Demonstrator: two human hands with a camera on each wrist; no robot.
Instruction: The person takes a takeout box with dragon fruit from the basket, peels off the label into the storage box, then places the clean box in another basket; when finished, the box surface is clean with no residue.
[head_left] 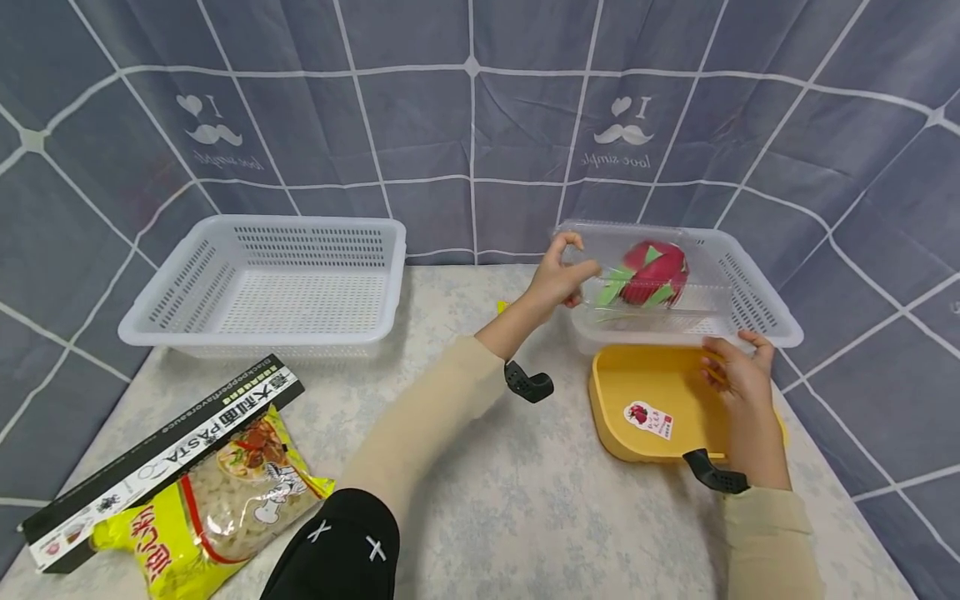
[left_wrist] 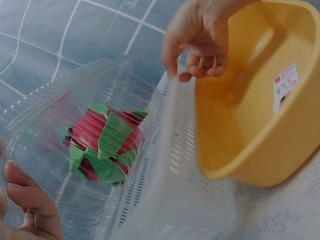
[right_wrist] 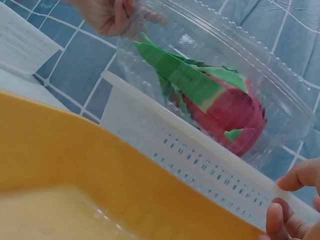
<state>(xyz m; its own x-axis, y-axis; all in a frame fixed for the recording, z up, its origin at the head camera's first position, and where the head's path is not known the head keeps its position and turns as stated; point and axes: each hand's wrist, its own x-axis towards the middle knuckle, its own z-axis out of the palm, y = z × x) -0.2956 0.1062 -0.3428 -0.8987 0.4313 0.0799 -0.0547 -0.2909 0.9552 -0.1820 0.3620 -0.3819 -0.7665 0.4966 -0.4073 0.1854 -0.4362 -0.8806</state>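
Note:
My left hand (head_left: 558, 275) grips one end of a clear plastic clamshell box (head_left: 701, 287). A red dragon fruit (head_left: 655, 273) with green leaf tips lies inside the box, seen through its ribbed wall. The box is over the right white basket (head_left: 765, 300), tilted in the left wrist view. With its fingers bent at the front rim of that basket, my right hand (head_left: 738, 375) pinches the edge. A yellow basin (head_left: 611, 425) with a small fruit sticker stands just in front of this basket, under my right hand.
Another white basket (head_left: 262, 342) stands at the back left. In front of it lie a long black pasta box (head_left: 168, 450) and a yellow bag (head_left: 225, 500) of pale dry food. A small yellow thing (head_left: 502, 307) shows behind my left wrist. A grey checked curtain (head_left: 480, 125) hangs behind.

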